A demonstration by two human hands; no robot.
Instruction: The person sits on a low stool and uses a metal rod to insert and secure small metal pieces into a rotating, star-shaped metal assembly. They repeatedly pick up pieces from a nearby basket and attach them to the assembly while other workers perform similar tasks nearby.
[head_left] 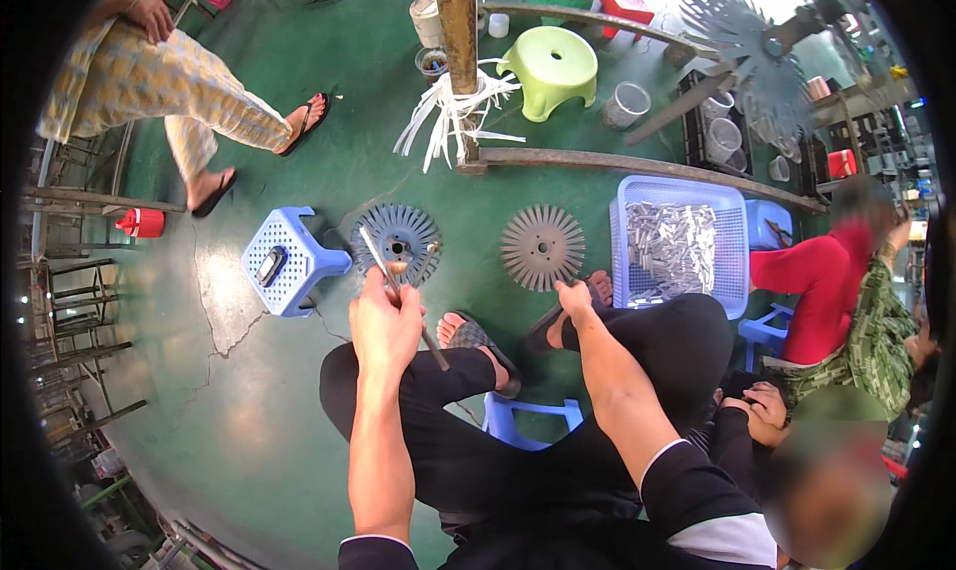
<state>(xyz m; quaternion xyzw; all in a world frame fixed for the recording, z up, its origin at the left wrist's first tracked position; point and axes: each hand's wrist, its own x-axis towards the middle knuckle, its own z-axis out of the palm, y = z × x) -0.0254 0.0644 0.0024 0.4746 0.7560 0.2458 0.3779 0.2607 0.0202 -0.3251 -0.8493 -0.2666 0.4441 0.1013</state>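
Note:
My left hand (384, 319) is closed around a long thin metal tool (430, 346), which sticks out past both sides of the fist. Its upper end lies in front of a dark slotted metal disc (373, 243) with a hub at its centre. My right hand (572, 297) has its fingers bent at the near edge of a second, greyer slotted metal disc (543, 247), seemingly pinching its rim. Right of that hand, a blue plastic basket (732, 271) holds many short silver metal pieces (669, 241).
A blue stool (289, 296) with a dark object (270, 266) on it stands at left. A metal post (458, 42) tied with white strips and a green stool (551, 67) are ahead. Someone walks at far left (199, 82); others sit at right (817, 281). A large bladed wheel (767, 52) hangs top right.

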